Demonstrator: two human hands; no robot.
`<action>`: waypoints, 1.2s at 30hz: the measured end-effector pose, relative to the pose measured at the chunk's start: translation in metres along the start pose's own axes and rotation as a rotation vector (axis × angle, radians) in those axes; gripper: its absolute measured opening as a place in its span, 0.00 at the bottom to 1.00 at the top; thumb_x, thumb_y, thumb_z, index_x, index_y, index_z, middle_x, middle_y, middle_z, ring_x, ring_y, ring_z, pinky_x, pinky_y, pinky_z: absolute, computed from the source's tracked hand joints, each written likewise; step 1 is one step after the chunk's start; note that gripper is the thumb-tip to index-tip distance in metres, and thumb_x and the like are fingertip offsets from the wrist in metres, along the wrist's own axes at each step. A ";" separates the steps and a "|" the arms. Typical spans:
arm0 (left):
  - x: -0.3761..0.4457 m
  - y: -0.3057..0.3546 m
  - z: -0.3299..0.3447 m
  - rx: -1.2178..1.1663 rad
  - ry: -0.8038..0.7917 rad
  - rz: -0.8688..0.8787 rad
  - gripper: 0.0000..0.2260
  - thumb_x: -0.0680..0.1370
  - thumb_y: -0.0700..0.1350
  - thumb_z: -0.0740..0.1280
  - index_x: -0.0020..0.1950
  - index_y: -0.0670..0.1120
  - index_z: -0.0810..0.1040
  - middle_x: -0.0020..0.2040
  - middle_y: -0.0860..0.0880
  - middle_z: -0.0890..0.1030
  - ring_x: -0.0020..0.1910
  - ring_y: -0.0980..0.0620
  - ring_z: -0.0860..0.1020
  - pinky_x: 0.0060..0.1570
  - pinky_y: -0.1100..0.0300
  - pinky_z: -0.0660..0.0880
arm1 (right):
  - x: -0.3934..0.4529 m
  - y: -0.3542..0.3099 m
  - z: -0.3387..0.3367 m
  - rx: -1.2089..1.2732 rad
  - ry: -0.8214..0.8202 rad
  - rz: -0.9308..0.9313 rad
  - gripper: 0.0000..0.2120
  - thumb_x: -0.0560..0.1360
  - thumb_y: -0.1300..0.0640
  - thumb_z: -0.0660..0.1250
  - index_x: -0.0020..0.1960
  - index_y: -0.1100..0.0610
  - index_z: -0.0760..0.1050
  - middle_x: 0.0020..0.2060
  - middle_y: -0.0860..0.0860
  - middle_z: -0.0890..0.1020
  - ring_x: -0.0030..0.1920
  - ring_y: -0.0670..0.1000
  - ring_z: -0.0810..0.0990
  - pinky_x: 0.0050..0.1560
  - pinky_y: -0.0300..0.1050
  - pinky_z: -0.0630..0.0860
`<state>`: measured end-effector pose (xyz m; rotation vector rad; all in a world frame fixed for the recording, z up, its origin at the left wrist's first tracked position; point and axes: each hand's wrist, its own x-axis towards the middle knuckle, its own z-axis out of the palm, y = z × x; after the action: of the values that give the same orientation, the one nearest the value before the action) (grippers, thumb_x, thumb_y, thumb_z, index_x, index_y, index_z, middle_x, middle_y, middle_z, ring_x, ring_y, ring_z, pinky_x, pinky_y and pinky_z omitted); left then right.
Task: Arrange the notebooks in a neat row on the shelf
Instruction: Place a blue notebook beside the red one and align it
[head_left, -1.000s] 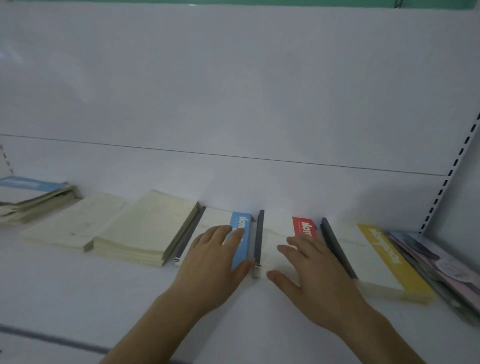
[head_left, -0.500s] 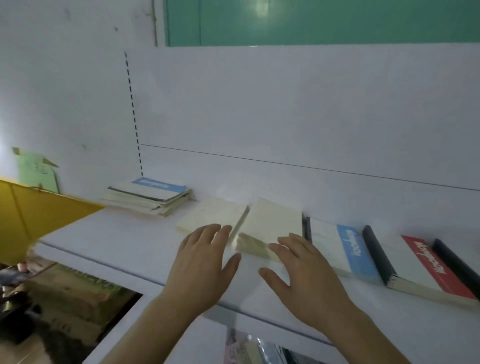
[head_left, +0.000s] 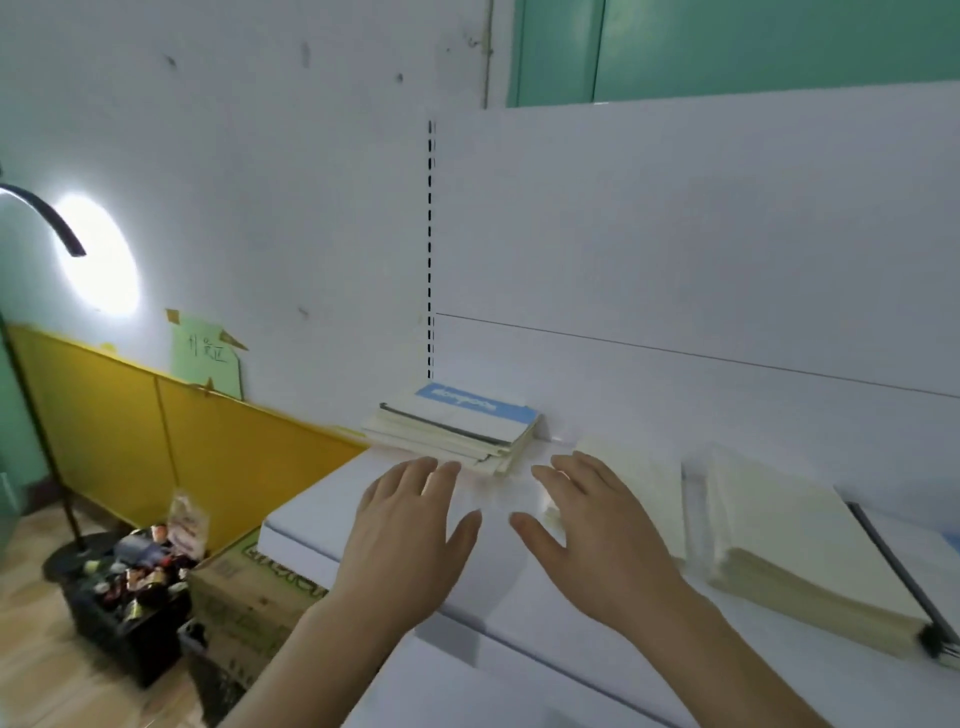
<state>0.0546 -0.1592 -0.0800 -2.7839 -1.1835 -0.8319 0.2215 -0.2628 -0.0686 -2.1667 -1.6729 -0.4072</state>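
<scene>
A loose pile of notebooks (head_left: 457, 426), the top one white with a blue band, lies askew at the left end of the white shelf (head_left: 311, 512). My left hand (head_left: 410, 535) hovers open just in front of that pile, fingers straight. My right hand (head_left: 597, 535) is open too, partly over a thin cream notebook (head_left: 644, 478) lying flat. To its right lies a thicker cream stack (head_left: 795, 551) with a dark spine at its right side. Neither hand holds anything.
The shelf's back panel (head_left: 675, 260) rises behind the books. Left of the shelf stand a yellow partition (head_left: 156, 431), cardboard boxes (head_left: 249, 587), a black crate of small items (head_left: 135, 577) and a lamp stand (head_left: 47, 441) on the wooden floor.
My view and both hands have swept left along the shelf, from the blue and red banded notebooks past the cream stacks to the pile at the left end.
</scene>
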 end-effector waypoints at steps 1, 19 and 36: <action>0.010 -0.009 0.003 0.011 -0.004 0.000 0.26 0.81 0.61 0.57 0.76 0.51 0.65 0.74 0.51 0.69 0.74 0.49 0.65 0.72 0.53 0.62 | 0.013 -0.001 0.007 -0.005 0.010 0.000 0.32 0.76 0.34 0.48 0.72 0.52 0.66 0.70 0.49 0.69 0.73 0.51 0.61 0.73 0.46 0.59; 0.163 -0.106 0.063 0.049 -0.146 0.184 0.28 0.81 0.65 0.49 0.77 0.52 0.60 0.77 0.50 0.64 0.77 0.48 0.58 0.75 0.49 0.56 | 0.142 -0.008 0.090 -0.188 -0.020 0.135 0.32 0.76 0.35 0.50 0.67 0.57 0.72 0.64 0.56 0.76 0.67 0.58 0.71 0.66 0.56 0.70; 0.175 -0.137 0.065 -0.222 0.016 0.407 0.25 0.79 0.59 0.60 0.73 0.50 0.69 0.72 0.46 0.72 0.74 0.43 0.65 0.73 0.40 0.61 | 0.133 -0.038 0.071 -0.352 0.296 0.247 0.19 0.77 0.41 0.56 0.40 0.49 0.80 0.33 0.47 0.82 0.33 0.52 0.79 0.33 0.48 0.74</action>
<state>0.0942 0.0693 -0.0800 -3.0221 -0.5121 -0.9860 0.2189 -0.1073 -0.0685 -2.3755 -1.2279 -0.9561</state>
